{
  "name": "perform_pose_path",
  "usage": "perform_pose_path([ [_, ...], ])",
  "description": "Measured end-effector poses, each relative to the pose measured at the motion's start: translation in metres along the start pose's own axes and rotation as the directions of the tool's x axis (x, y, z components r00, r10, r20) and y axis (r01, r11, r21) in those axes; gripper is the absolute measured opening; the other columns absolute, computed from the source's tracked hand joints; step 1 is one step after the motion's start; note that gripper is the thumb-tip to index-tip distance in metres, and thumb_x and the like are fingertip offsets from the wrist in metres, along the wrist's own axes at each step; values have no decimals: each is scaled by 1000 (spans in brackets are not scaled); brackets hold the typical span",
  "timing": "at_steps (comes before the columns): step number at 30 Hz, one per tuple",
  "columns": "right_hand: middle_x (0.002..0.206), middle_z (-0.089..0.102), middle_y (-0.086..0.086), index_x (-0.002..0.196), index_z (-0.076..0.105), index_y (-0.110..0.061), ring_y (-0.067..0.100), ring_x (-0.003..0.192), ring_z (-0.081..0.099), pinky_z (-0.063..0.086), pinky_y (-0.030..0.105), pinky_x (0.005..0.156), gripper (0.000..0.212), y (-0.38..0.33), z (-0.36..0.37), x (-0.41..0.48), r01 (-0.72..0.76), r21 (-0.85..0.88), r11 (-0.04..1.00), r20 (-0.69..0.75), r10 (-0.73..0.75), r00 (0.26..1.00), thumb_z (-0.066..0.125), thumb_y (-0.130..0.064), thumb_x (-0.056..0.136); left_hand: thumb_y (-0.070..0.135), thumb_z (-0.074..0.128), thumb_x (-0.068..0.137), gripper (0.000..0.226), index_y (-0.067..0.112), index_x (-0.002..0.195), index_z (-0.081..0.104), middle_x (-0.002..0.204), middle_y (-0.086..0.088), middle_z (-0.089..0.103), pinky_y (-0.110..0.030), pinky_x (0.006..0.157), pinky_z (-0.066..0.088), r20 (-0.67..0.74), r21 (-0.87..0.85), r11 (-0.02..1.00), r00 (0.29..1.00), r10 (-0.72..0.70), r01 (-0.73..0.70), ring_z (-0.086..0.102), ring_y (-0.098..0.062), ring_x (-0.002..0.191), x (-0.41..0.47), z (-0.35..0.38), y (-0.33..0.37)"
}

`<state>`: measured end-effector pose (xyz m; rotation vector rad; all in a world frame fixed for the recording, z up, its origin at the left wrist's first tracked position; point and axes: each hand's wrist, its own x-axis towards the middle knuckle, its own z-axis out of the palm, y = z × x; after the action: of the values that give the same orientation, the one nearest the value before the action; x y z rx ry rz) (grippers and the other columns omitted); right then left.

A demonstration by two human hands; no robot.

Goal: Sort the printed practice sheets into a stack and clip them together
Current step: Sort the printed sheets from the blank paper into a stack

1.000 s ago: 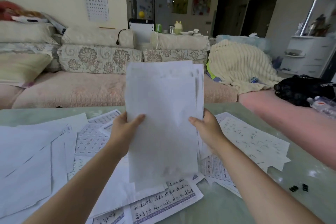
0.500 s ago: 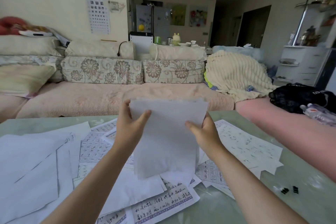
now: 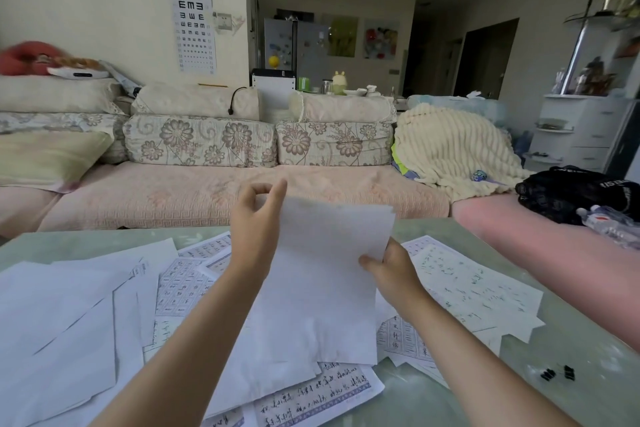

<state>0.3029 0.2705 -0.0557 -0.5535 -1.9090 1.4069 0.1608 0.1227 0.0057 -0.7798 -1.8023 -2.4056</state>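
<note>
Lowered since the earlier frames: held stack [image 3: 325,281] was raised upright in front of the sofa and now sits low over the table [image 3: 450,402]. Its bottom edge is at or on the loose sheets [image 3: 478,295]; contact is uncertain. The left hand [image 3: 256,229] has moved from the stack's left edge up to its top-left corner.

Hands: the right hand [image 3: 391,270] pinches the right edge, thumb on the near face, fingers behind. The left hand's fingers are curled at the corner, thumb lifted. Cannot tell whether it grips the paper or only steadies it.

Progress (judgement): part-way. Some sheets are gathered and look nearly squared. Many still lie scattered left, right and in front of the stack. The binder clips [image 3: 558,374] lie untouched, well apart to the right. Clipping not done.

Unclear:
- Sheet count in the stack is unreadable, and only blank backs face the camera.
- The stack's lower edge merges with the white paper beneath.
- Scattered sheets are cut off at the left and bottom borders.
- The clips are too small to count surely.
</note>
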Motion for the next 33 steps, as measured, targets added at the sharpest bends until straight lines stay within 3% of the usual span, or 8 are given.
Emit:
perform_pose_path([
  [3, 94, 75, -4, 100, 68, -23, 16, 93, 70, 53, 33, 79, 30, -2, 1, 3, 15, -12, 1000, -16, -15, 1000, 57, 2, 87, 15, 59, 88, 8, 21, 93, 59, 80, 5, 64, -28, 67, 44, -29, -33, 999, 999, -24, 23, 58, -15, 76, 6, 0, 4],
  [8, 102, 75, -3, 111, 65, -23, 16, 95, 72, 56, 41, 85, 35, -10, -5, 10, 89, 80, 993, -108, -80, 991, 55, 1, 89, 35, 68, 88, 26, 27, 109, 55, 93, 3, 63, -27, 65, 50, 78, -35, 995, 993, 92, -90, 60, -9, 77, 12, -5, 10],
  [12, 103, 73, -1, 108, 62, -25, 22, 97, 69, 54, 42, 83, 30, -5, -11, 9, 118, 90, 989, -177, -101, 979, 57, -2, 88, 22, 73, 85, 16, 25, 93, 59, 87, 6, 66, -34, 67, 52, 155, 86, 996, 988, 22, -36, 62, -4, 73, 0, -10, -17],
  [19, 104, 73, -5, 113, 61, -24, 16, 101, 68, 54, 42, 91, 32, 27, -4, 1, -17, -74, 997, -25, 15, 1000, 57, -5, 87, 14, 59, 92, 27, 27, 116, 60, 105, 5, 70, -49, 89, 55, 161, 134, 991, 986, -48, 27, 67, -12, 98, -34, -22, -58],
  [24, 100, 69, -5, 121, 56, -21, 4, 85, 65, 49, 16, 75, 32, 3, -6, 2, 192, -10, 981, -176, -191, 966, 52, -2, 95, 13, 55, 96, 21, 30, 107, 54, 101, 7, 65, -42, 85, 55, 157, 71, 990, 981, 111, -124, 65, -12, 95, -32, -13, -34],
  [26, 102, 68, -1, 118, 53, -23, 11, 88, 65, 49, 21, 77, 30, 2, -11, 2, 249, 17, 968, -207, -240, 948, 52, -3, 95, 20, 57, 95, 14, 27, 105, 51, 99, 3, 62, -41, 81, 55, 186, 91, 979, 969, 161, -180, 63, -15, 93, -32, -10, -31],
  [29, 104, 67, -6, 113, 50, -22, 14, 93, 64, 49, 31, 82, 24, 20, -13, -5, 142, -50, 989, -127, -147, 981, 54, -7, 95, 22, 61, 93, 28, 34, 116, 50, 109, 12, 63, -30, 85, 52, 251, 176, 978, 966, 69, -115, 61, -6, 104, -43, -15, -53],
  [33, 91, 51, -12, 114, 45, -13, 14, 82, 51, 39, 18, 70, 25, 42, -14, -2, -38, -281, 959, -104, 9, 995, 54, -5, 93, 16, 58, 95, 18, 26, 108, 50, 96, 13, 61, -22, 70, 49, 220, 315, 946, 976, 10, -81, 61, -2, 91, -51, -14, -67],
])
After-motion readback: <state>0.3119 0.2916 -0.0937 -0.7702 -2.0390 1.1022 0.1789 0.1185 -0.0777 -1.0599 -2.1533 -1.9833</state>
